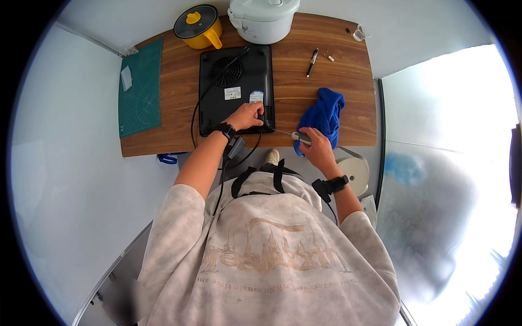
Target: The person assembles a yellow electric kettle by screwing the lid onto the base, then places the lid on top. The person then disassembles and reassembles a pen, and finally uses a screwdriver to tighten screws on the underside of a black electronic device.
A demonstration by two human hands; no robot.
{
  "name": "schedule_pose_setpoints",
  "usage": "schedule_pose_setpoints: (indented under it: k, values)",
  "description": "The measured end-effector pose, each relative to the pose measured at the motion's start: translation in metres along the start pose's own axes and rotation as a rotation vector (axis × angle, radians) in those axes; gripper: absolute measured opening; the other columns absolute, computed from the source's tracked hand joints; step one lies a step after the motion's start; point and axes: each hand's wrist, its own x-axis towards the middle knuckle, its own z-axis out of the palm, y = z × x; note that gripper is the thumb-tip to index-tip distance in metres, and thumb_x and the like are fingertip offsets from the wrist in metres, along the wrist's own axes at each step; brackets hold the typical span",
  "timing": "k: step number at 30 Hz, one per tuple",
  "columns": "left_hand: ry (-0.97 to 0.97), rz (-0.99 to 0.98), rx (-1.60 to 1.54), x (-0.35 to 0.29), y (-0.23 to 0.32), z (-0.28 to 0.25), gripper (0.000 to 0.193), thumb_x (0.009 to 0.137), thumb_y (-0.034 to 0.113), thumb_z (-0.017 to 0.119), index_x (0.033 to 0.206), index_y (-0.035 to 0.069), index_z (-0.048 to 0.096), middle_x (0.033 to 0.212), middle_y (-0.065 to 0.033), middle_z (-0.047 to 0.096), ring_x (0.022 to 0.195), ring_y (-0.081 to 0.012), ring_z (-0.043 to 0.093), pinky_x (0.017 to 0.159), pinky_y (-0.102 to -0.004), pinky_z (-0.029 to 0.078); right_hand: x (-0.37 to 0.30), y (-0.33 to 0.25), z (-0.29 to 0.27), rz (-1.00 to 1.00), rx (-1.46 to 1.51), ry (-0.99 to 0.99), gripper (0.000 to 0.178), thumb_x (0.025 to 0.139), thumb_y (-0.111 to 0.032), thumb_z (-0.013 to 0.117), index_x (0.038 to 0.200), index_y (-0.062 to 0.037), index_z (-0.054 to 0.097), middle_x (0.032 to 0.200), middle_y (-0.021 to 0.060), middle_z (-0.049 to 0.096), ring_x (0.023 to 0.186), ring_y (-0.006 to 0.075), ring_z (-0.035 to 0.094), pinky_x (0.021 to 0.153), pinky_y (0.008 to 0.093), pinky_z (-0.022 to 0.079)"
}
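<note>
A black induction cooker lies upside down on the table, its round fan vent and stickers showing. My left hand rests over its near right corner, with thumb and fingers pinched together; whatever lies between them is hidden. In my right hand is a screwdriver with a grey and white handle. Its thin shaft points left toward the cooker's near right corner; whether the tip touches cannot be made out. A crumpled blue cloth lies just beyond the right hand. The cooker's black cord runs across its underside.
At the back stand a yellow pot with a dark lid and a white lidded pot. A green cutting mat covers the left end. A pen and small bits lie at the right. Below the table's edge is a white roll.
</note>
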Motion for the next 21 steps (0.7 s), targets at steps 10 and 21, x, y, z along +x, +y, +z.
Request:
schedule_pose_setpoints:
  k: [10, 21]
  values:
    - [-0.001, 0.005, -0.005, 0.006, -0.006, 0.003, 0.034, 0.077, 0.008, 0.081, 0.095, 0.005, 0.053, 0.077, -0.0049, 0.056, 0.071, -0.0165, 0.056, 0.066, -0.0312, 0.047, -0.001, 0.025, -0.005, 0.138, -0.247, -0.348, 0.029, 0.086, -0.024, 0.067, 0.111, -0.0096, 0.071, 0.089, 0.0187, 0.071, 0.086, 0.0371, 0.067, 0.076, 0.0456, 0.054]
    - [0.001, 0.037, 0.028, 0.02, 0.003, 0.01, 0.035, 0.077, 0.009, 0.081, 0.094, 0.004, 0.052, 0.08, -0.0091, 0.059, 0.075, -0.0229, 0.06, 0.068, -0.0366, 0.048, -0.005, 0.042, 0.003, 0.082, -0.355, -0.092, 0.024, 0.081, -0.017, 0.07, 0.104, -0.0107, 0.071, 0.088, 0.0131, 0.066, 0.085, 0.034, 0.066, 0.075, 0.0427, 0.054]
